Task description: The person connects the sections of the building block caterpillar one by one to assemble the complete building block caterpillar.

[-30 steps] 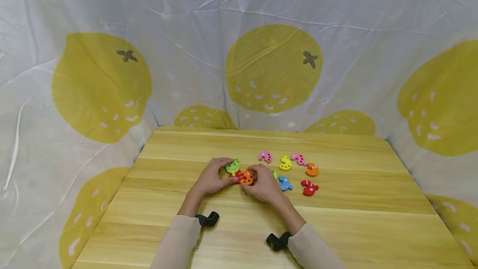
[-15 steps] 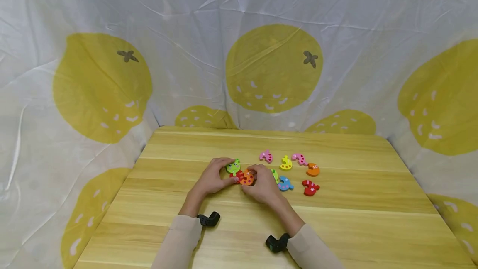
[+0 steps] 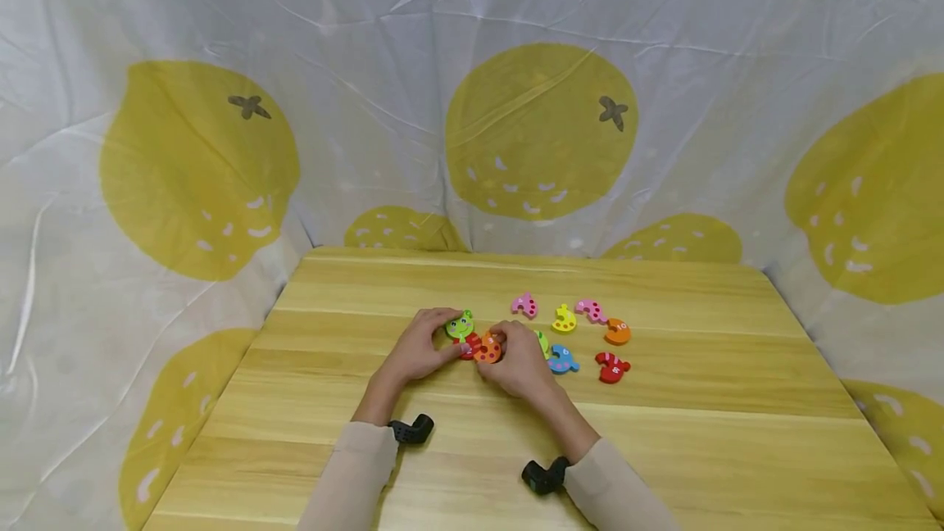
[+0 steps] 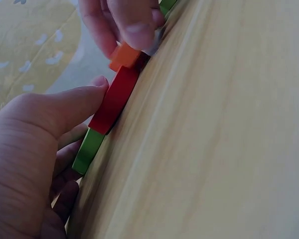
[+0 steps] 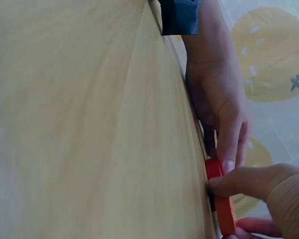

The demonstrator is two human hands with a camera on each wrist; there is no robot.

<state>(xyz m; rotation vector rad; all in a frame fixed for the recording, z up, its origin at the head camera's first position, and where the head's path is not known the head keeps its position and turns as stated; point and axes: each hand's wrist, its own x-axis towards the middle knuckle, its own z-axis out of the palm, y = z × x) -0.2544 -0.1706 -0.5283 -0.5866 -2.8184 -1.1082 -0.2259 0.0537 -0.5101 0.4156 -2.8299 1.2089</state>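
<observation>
Pinching a red piece (image 3: 473, 343) and the green face piece (image 3: 460, 326) joined above it, the left hand (image 3: 420, 351) sits just left of the frame's centre line, low in the middle, thumb on the red and fingers curled round the green. Facing it, the right hand (image 3: 522, 360) has thumb and fingers closed about a spotted orange piece (image 3: 487, 349), whose edge meets the red one; whether the two are fully locked I cannot tell. In the left wrist view the three make a row, green at lower left, orange at the top. Right of centre, partly hidden by the right hand, lies a light green piece (image 3: 544, 342), with a blue piece (image 3: 563, 360) just beside it. Above these are a pink piece (image 3: 527, 306) and a yellow piece (image 3: 565, 319); farther right come a second pink piece (image 3: 590, 310), an orange piece marked 10 (image 3: 618, 332) close by its lower end, and a red striped piece (image 3: 612, 368) below. All lie on the wood-grain worktop (image 3: 723, 465). Beige sleeves (image 3: 352, 465) enter from the bottom edge, and a lemon-print cloth (image 3: 369, 121) fills the upper frame.
</observation>
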